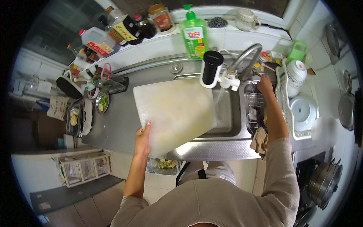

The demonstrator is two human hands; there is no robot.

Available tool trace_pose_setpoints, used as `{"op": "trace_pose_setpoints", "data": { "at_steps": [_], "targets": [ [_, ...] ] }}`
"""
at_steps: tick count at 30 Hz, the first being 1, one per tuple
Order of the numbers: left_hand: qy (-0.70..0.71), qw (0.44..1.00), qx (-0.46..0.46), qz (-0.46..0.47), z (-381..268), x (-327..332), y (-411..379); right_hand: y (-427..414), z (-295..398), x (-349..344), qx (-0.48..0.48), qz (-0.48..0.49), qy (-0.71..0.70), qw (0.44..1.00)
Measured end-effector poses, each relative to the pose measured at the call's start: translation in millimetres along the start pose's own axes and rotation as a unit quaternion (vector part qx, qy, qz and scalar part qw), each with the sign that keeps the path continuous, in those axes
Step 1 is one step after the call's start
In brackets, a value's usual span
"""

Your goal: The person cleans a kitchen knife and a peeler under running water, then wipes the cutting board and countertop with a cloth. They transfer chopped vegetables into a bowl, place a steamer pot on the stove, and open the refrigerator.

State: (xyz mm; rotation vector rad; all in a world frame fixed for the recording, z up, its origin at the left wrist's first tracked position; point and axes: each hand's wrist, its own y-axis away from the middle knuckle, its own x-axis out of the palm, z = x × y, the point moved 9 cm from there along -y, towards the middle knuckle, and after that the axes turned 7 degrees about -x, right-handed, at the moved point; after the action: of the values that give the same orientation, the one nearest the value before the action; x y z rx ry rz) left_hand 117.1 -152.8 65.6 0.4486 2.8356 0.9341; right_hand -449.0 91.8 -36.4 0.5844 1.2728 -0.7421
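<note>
My left hand [142, 139] grips a white plastic cutting board [175, 110] by its near left edge, thumb on top. The board is tilted over the counter and covers the left part of the steel sink basin [231, 122]. Its surface looks wet and has yellowish stains. At the back right, my right hand [265, 84] is on the lever of the curved metal tap [249, 72], fingers closed around its end. A white and black water filter [211, 69] sits on the spout. A thin stream of water [219, 98] falls from it beside the board.
A green dish soap bottle [195, 37] stands behind the sink. The small basin [253, 99] holds a wire rack, with a brown cloth [259, 140] at its front. A white dish rack [285, 105] stands right. A metal bowl of chopped greens [102, 102] sits left. Below is a waste bin [163, 166].
</note>
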Motion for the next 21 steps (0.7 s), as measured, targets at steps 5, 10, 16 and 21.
{"op": "trace_pose_setpoints", "data": {
  "at_steps": [5, 10, 16, 21],
  "targets": [
    [-0.084, 0.993, 0.063, 0.047, -8.2, 0.6, 12.3, 38.6, 12.1, -13.7, -0.016, 0.059, 0.102, 0.993],
    [-0.205, 0.959, 0.171, 0.091, -33.6, 15.1, 43.1, 144.0, 160.6, -36.5, -0.288, 0.142, -0.154, 0.934],
    [-0.395, 0.871, 0.25, 0.152, -65.1, 27.4, 86.6, 193.3, 287.9, -137.0, -0.361, 0.006, -0.32, 0.876],
    [-0.407, 0.832, 0.31, 0.213, -77.4, 30.1, 108.1, 186.1, 262.7, -65.8, -0.322, 0.119, -0.416, 0.842]
  ]
}}
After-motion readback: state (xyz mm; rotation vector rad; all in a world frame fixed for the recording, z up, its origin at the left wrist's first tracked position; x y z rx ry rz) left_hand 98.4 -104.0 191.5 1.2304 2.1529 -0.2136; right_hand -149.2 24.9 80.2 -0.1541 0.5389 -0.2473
